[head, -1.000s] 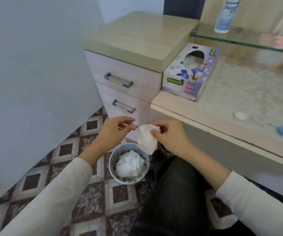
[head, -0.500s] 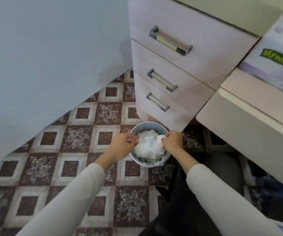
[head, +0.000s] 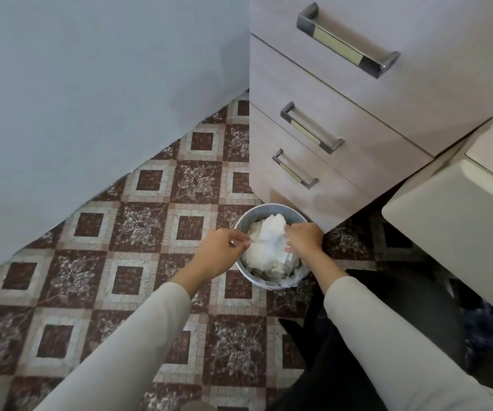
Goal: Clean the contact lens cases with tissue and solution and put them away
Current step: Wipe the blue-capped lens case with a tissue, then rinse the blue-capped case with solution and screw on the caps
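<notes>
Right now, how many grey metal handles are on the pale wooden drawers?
3, stacked: top grey metal handle, middle handle, bottom handle. Others may be out of frame.

The person wears long pale beige sleeves (head: 126, 351) and black trousers (head: 307, 375).

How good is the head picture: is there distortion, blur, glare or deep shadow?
Head view: the wide-angle lens splays the drawers and stretches the sleeves at the bottom edge; the light is soft and even, without glare; deep shadow lies only under the desk; the left hand, right hand and tissue in the bin look slightly soft, so finger detail is unclear.
</notes>
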Action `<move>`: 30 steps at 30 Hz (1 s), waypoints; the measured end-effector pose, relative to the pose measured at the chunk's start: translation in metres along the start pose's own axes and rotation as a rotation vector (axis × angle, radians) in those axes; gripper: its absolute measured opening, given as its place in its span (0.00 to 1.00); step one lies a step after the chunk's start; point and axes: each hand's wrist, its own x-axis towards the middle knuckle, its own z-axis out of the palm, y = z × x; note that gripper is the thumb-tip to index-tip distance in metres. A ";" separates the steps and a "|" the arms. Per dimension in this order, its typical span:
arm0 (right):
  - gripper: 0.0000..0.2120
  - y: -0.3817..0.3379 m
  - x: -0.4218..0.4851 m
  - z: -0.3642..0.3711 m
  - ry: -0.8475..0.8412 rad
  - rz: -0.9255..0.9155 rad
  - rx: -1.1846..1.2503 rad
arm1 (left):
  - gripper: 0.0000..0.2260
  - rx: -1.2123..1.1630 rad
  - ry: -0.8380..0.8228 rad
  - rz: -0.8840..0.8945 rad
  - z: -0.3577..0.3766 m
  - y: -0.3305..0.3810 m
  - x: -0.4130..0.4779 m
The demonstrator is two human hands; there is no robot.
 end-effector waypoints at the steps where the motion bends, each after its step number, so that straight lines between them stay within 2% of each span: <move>1: 0.13 -0.001 -0.001 -0.001 -0.019 -0.032 -0.045 | 0.11 -0.004 -0.004 -0.002 0.000 0.000 0.000; 3: 0.21 0.002 0.000 -0.004 -0.056 -0.107 -0.209 | 0.11 -0.008 -0.014 -0.001 0.000 0.001 -0.001; 4: 0.21 0.003 -0.001 -0.006 -0.078 -0.130 -0.269 | 0.11 -0.006 -0.020 0.000 0.000 0.002 -0.001; 7: 0.11 0.004 -0.006 -0.010 -0.151 -0.159 -0.341 | 0.11 0.016 -0.039 0.014 0.000 0.007 -0.004; 10: 0.22 0.003 -0.013 -0.016 -0.195 -0.194 -0.397 | 0.11 0.030 -0.048 0.028 0.000 0.013 -0.009; 11: 0.21 0.003 -0.014 -0.018 -0.207 -0.206 -0.395 | 0.11 0.032 -0.050 0.032 -0.001 0.015 -0.012; 13: 0.11 0.006 -0.017 -0.021 -0.204 -0.229 -0.373 | 0.11 0.045 -0.050 0.051 -0.003 0.021 -0.018; 14: 0.09 0.005 -0.024 -0.024 -0.197 -0.248 -0.358 | 0.11 0.051 -0.047 0.064 -0.005 0.025 -0.021; 15: 0.12 0.005 -0.027 -0.027 -0.192 -0.257 -0.336 | 0.11 0.058 -0.040 0.079 -0.007 0.029 -0.025; 17: 0.09 0.004 -0.041 -0.035 -0.208 -0.287 -0.269 | 0.10 0.084 -0.015 0.108 -0.012 0.037 -0.033; 19: 0.17 0.000 -0.059 -0.046 -0.182 -0.307 -0.186 | 0.09 0.088 0.013 0.121 -0.018 0.044 -0.042; 23: 0.12 -0.008 -0.094 -0.075 -0.136 -0.410 -0.088 | 0.09 0.114 0.071 0.187 -0.030 0.067 -0.063; 30: 0.12 -0.024 -0.173 -0.155 -0.117 -0.678 -0.029 | 0.09 0.167 0.158 0.448 -0.044 0.141 -0.099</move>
